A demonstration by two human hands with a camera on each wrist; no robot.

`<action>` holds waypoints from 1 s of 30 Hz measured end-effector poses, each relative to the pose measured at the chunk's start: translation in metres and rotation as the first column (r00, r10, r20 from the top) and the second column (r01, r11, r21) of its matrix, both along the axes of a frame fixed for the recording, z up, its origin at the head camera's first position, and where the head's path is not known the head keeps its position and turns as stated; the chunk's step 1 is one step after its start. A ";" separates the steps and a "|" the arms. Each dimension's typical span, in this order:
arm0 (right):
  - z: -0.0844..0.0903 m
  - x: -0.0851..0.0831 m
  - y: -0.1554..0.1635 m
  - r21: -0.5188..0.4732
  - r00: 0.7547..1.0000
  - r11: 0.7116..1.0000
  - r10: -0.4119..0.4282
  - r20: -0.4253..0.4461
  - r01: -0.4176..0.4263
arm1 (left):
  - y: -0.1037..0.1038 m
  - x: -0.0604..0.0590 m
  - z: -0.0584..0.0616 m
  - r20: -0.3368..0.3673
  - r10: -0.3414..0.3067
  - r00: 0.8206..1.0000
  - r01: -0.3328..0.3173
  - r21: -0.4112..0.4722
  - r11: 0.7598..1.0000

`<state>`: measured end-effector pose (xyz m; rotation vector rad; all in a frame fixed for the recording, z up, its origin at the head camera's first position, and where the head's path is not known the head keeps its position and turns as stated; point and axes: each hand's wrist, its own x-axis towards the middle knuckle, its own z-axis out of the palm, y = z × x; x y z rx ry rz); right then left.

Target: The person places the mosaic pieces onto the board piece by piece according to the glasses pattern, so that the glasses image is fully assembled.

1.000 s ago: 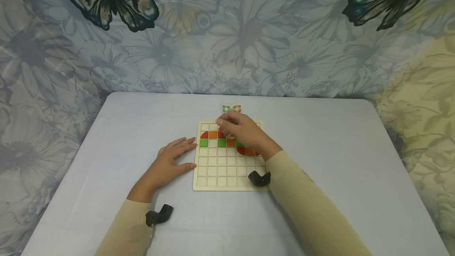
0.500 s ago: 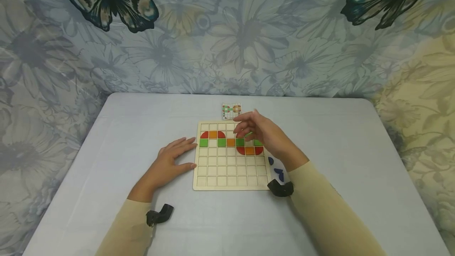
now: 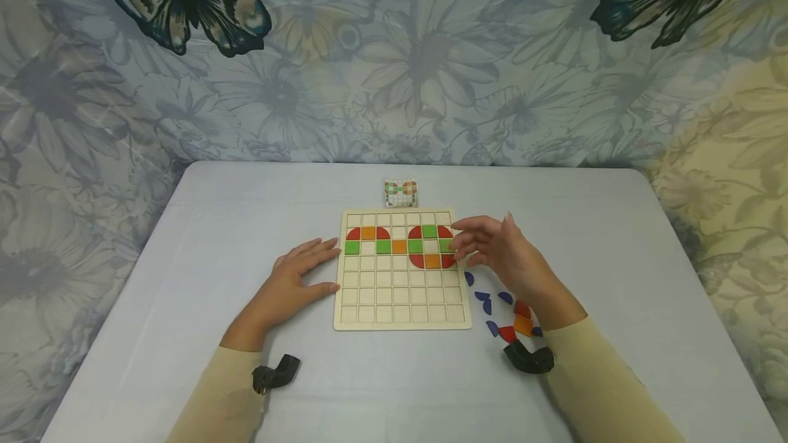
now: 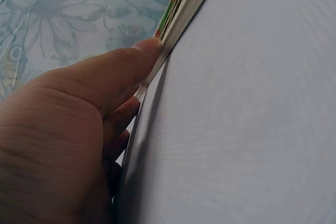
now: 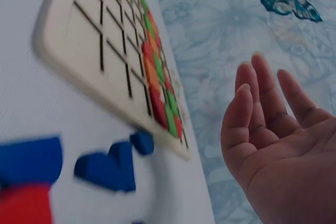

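A pale wooden grid board (image 3: 394,296) lies on the white table, with red, orange and green tiles (image 3: 429,246) set in its upper cells. My left hand (image 3: 292,287) rests flat at the board's left edge; in the left wrist view its thumb (image 4: 118,69) touches the rim. My right hand (image 3: 501,251) hovers by the board's upper right edge, fingers relaxed and nothing between them. The right wrist view shows those fingers (image 5: 236,124) loosely bent, apart from the board. Behind the board lies a small pattern card (image 3: 401,192) with a similar coloured design.
Loose blue half-round pieces (image 3: 482,296) lie right of the board. Near my right wrist are red tiles (image 3: 507,333) and an orange tile (image 3: 523,325). A floral cloth (image 3: 394,87) with butterflies hangs behind the table (image 3: 265,190).
My right hand has moved right, off the upper middle of the board, uncovering the right tile group, the card and the loose pieces. My left hand has stayed in place.
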<state>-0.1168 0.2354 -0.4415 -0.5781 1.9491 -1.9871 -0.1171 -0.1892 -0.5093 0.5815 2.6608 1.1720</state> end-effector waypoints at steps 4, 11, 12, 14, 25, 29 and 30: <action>-0.006 0.009 0.021 -0.008 0.999 0.999 -0.037 -0.007 0.036 | 0.000 0.000 0.000 -0.005 -0.003 1.000 0.003 0.001 1.000; -0.018 0.028 0.061 0.009 0.990 0.990 -0.140 -0.012 0.140 | 0.001 0.000 -0.001 -0.026 0.000 1.000 0.001 0.006 1.000; -0.020 0.031 0.067 0.025 0.988 0.988 -0.154 -0.009 0.155 | 0.001 0.001 -0.001 -0.025 0.000 1.000 0.000 0.007 1.000; -0.025 0.037 0.076 0.068 0.985 0.982 -0.174 -0.011 0.175 | 0.001 0.001 -0.001 -0.022 0.004 1.000 -0.004 0.002 1.000; -0.040 0.063 0.083 0.484 0.961 0.831 -0.251 -0.115 0.275 | 0.000 0.001 0.000 -0.008 0.005 1.000 -0.005 -0.004 1.000; -0.040 0.069 0.085 0.572 0.973 0.787 -0.191 -0.127 0.229 | 0.001 0.000 0.000 -0.011 -0.002 1.000 0.002 -0.002 1.000; -0.040 0.070 0.086 0.580 0.978 0.787 -0.167 -0.129 0.210 | 0.001 0.000 0.000 -0.012 -0.002 1.000 0.002 -0.002 1.000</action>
